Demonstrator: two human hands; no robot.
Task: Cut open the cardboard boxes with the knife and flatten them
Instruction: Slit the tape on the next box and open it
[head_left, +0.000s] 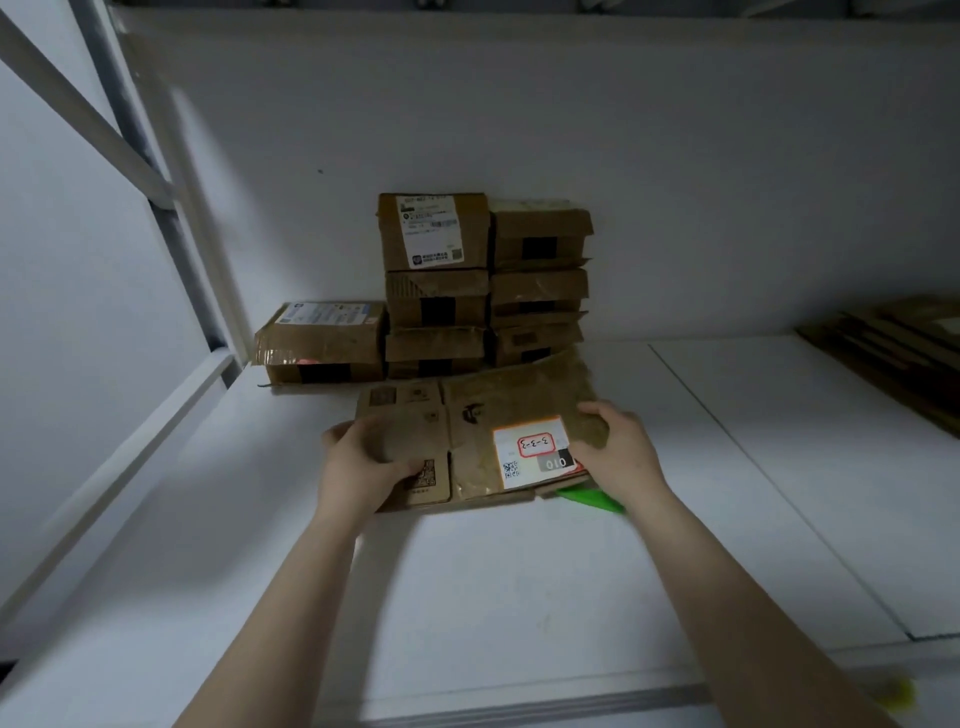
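Left hand (358, 462) and right hand (618, 441) — each grip clasps the flattened box (467, 431).

Green object (589, 500) mostly beneath the flattened box (467, 441), its kind unclear.

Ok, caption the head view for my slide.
A flattened box gripped by left hand and right hand over the white table; stacked boxes behind, green object beneath.
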